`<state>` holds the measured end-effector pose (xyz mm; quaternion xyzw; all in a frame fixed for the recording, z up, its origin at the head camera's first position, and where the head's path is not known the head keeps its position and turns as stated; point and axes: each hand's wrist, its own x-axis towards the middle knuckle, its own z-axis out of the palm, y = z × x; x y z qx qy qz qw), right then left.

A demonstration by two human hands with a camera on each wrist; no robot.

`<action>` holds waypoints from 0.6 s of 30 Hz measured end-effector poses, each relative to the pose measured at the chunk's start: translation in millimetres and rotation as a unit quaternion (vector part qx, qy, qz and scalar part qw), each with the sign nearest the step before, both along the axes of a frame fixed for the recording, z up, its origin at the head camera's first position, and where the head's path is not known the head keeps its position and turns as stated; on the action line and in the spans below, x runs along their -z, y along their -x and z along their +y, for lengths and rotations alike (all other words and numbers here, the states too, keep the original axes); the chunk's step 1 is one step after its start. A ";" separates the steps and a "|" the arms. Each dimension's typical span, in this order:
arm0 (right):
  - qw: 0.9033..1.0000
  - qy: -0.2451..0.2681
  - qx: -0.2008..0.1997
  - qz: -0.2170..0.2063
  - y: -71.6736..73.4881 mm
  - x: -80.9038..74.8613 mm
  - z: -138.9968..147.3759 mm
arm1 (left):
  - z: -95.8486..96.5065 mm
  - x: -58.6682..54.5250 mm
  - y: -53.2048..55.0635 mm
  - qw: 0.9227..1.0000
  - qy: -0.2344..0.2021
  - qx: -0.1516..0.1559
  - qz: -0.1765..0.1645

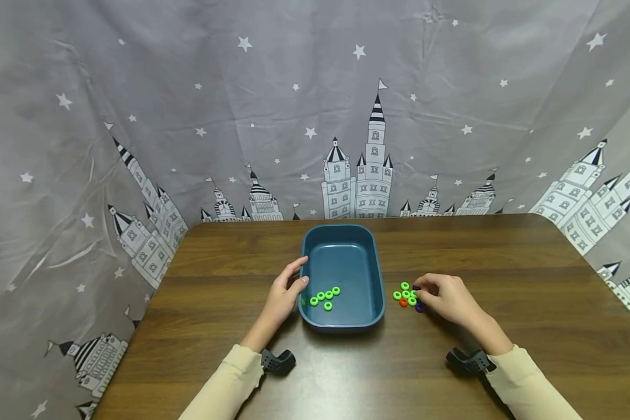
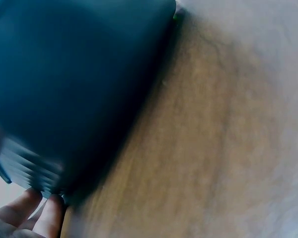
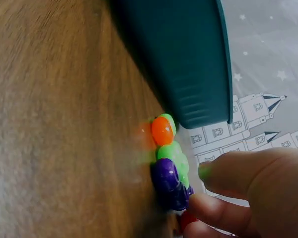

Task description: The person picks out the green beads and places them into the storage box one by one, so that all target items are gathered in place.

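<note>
A deep blue tray [image 1: 341, 324] stands on the table with several green rings [image 1: 328, 296] inside, towards its near left. My left hand [image 1: 280, 294] holds the tray's left side, thumb at the rim; in the left wrist view its fingertips [image 2: 52, 213] press the outer wall. Right of the tray lies a small pile of green rings [image 1: 405, 286], an orange ring [image 1: 403, 302] and purple rings [image 1: 420, 307]. Over the pile's right side is my right hand [image 1: 448, 297]. Its thumb and forefinger stand apart in the right wrist view, fingertips right at the purple rings and a red ring [image 3: 187, 219].
The brown wooden table [image 1: 215, 326] ends at a grey curtain [image 1: 273, 134] printed with castles and stars. Both wrists carry black straps with small cameras [image 1: 279, 362].
</note>
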<state>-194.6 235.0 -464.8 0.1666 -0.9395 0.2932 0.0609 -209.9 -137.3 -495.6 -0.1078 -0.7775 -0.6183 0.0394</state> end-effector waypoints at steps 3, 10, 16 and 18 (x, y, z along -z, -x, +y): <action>1.000 -0.008 0.000 0.003 1.7 2.1 1.0 | 0.1 0.2 0.4 1.000 0.004 -0.002 0.003; 1.000 -0.015 0.000 0.001 2.4 5.4 -0.6 | 0.1 0.4 1.7 1.000 -0.001 0.002 -0.003; 1.000 -0.001 -0.003 -0.006 1.3 6.3 -3.8 | 0.0 0.6 1.5 1.000 -0.001 0.000 -0.005; 1.000 0.002 -0.001 -0.008 1.2 6.9 -4.2 | -0.1 1.1 1.6 1.000 -0.003 -0.001 -0.008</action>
